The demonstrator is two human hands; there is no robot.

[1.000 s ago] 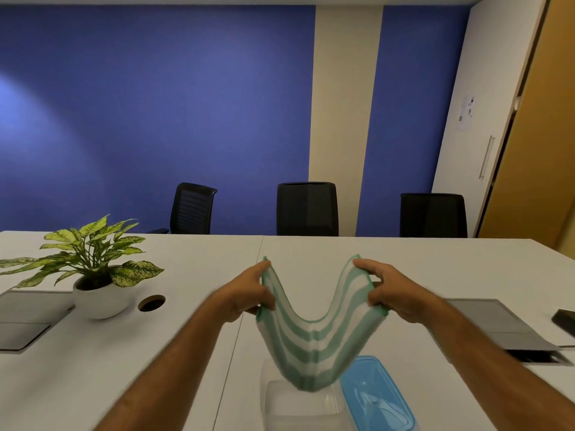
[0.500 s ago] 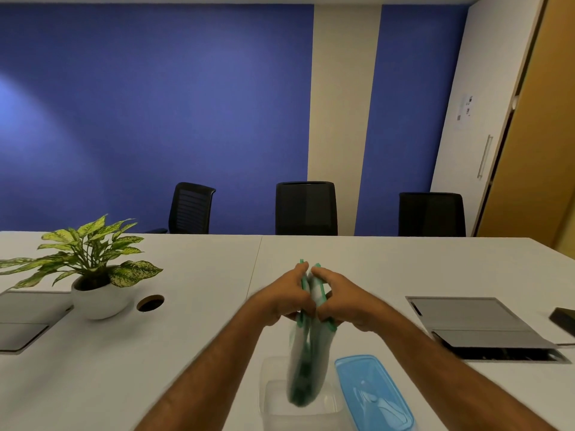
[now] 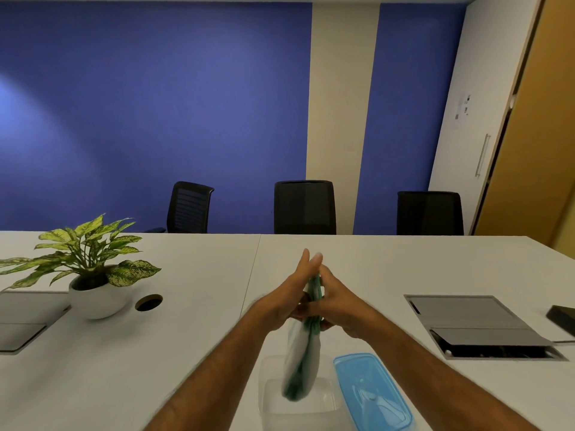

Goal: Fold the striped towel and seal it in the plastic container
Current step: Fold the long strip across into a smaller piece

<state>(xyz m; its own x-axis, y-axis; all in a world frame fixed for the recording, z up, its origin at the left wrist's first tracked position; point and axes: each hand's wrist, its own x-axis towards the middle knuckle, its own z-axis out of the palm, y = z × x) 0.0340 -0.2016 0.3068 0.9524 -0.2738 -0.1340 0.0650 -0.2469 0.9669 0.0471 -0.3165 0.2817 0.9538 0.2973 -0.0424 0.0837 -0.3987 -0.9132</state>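
Motion blur smears the striped towel [image 3: 301,362], doubled over and pressed between the left hand [image 3: 291,295] and right hand [image 3: 339,301], both flat-palmed against it. Its lower end hangs into the clear plastic container [image 3: 267,409], whose near edge is cut off. The blue lid [image 3: 373,393] lies just beside the container on the white table [image 3: 155,353]. No writing is legible.

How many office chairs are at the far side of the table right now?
3: black mesh-back chair left, black chair centre, black chair right, all behind the white table. More may sit outside the frame.
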